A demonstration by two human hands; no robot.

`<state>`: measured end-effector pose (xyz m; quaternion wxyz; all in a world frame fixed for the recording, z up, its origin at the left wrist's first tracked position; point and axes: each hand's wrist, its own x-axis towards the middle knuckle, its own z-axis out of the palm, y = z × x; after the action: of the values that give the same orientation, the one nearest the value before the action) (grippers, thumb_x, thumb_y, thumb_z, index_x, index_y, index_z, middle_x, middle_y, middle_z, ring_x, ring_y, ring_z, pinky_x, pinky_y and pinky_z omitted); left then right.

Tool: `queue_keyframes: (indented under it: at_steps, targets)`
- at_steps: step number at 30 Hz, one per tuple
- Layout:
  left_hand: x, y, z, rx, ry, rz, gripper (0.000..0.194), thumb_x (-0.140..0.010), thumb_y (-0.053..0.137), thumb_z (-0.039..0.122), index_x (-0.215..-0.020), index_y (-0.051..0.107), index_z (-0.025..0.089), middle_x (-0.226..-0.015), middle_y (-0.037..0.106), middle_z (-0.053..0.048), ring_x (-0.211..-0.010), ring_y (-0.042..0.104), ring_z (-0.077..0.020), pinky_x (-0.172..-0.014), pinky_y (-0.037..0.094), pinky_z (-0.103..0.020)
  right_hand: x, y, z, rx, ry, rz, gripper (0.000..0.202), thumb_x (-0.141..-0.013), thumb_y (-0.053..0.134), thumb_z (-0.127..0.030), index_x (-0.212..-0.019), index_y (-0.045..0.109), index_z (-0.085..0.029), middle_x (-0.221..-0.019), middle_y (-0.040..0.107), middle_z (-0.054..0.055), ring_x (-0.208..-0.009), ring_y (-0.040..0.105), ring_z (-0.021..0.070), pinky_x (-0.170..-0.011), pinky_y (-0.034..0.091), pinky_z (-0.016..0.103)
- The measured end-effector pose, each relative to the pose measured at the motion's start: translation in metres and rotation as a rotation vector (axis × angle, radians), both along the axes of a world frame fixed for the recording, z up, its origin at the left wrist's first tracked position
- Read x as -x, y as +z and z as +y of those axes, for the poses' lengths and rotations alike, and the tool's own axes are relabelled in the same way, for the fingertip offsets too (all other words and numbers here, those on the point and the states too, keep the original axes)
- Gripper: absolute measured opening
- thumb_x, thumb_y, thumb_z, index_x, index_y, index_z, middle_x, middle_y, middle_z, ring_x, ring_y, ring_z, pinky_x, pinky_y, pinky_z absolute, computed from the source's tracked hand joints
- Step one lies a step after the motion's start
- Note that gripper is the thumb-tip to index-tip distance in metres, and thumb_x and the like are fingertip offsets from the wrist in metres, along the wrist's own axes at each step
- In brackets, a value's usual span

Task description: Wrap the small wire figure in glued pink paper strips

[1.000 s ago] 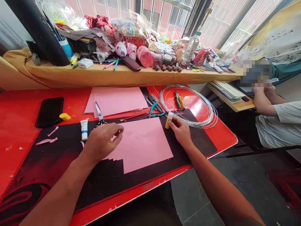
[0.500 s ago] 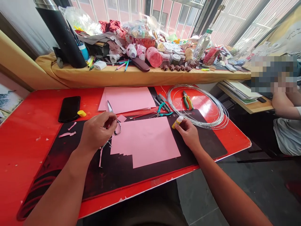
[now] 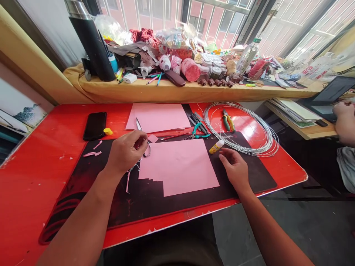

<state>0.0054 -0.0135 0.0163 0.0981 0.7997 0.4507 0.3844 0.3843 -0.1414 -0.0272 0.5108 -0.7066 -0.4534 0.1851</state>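
Two hands were at work over the black mat [image 3: 83,177] on the red table [image 3: 50,122]. The left hand [image 3: 126,153] was curled shut around the handles of the one pair of scissors [image 3: 142,137], blade tip aimed toward twelve o'clock, at the upper left corner of the nearer pink sheet [image 3: 179,166]. The right hand [image 3: 235,168] lay flat and open on the mat at three o'clock from that sheet, gripping nothing; the one glue stick [image 3: 216,147] lay on its side just beyond its fingertips, apart from them. Half a second before, that hand had held the glue stick; it had now let go. I counted two lots of pink paper, the second [image 3: 161,117] at twelve o'clock, one wire coil [image 3: 241,129], two pliers inside or beside it (green-handled [image 3: 229,121], teal-handled [image 3: 198,132]), one black phone [image 3: 95,125] with a yellow cap [image 3: 108,131] at ten o'clock, and a few pink scraps [image 3: 91,153]. The near sheet's lower left edge was cut in small steps. Bare mat lay open toward six o'clock, up to the table's front edge; another person's hand [image 3: 344,118] sat at three o'clock, well apart.
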Motion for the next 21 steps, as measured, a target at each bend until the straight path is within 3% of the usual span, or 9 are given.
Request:
queue_keyframes:
  at_steps: [3, 7, 14, 21]
  targets:
    - [-0.003, 0.003, -0.003, -0.014, -0.017, 0.039, 0.009, -0.095, 0.057, 0.023, -0.094, 0.066, 0.022, -0.074, 0.066, 0.002, -0.065, 0.058, -0.0145, -0.067, 0.046, -0.028, 0.009, 0.006, -0.014, -0.030, -0.092, 0.042, 0.036, -0.087, 0.077, -0.055, -0.100, 0.076, -0.022, -0.092, 0.076, 0.010, -0.083, 0.071, 0.0280, -0.079, 0.058, 0.045]
    - [-0.011, 0.005, -0.009, -0.067, -0.055, 0.089, 0.009, -0.095, 0.056, 0.020, -0.089, 0.063, 0.022, -0.073, 0.065, 0.002, -0.066, 0.057, -0.0157, -0.068, 0.045, -0.030, 0.035, 0.025, -0.017, 0.053, 0.165, 0.097, 0.032, -0.090, 0.074, -0.056, -0.093, 0.076, -0.024, -0.074, 0.071, 0.006, -0.069, 0.065, 0.0242, -0.065, 0.055, 0.038]
    - [-0.021, 0.003, -0.015, -0.305, -0.121, 0.190, 0.016, -0.100, 0.052, 0.014, -0.091, 0.062, 0.022, -0.077, 0.071, -0.001, -0.070, 0.064, -0.0181, -0.072, 0.047, -0.033, 0.100, 0.046, 0.028, 0.091, 0.520, 0.362, 0.029, -0.089, 0.076, -0.051, -0.096, 0.075, -0.022, -0.079, 0.069, 0.003, -0.068, 0.061, 0.0191, -0.065, 0.052, 0.034]
    - [-0.020, 0.006, -0.016, -0.347, -0.095, 0.275, 0.018, -0.100, 0.052, 0.014, -0.090, 0.065, 0.022, -0.078, 0.074, -0.002, -0.074, 0.068, -0.0206, -0.073, 0.050, -0.035, 0.137, 0.041, 0.061, 0.110, 0.578, 0.634, 0.029, -0.084, 0.080, -0.049, -0.092, 0.073, -0.022, -0.078, 0.066, 0.000, -0.066, 0.055, 0.0152, -0.065, 0.047, 0.032]
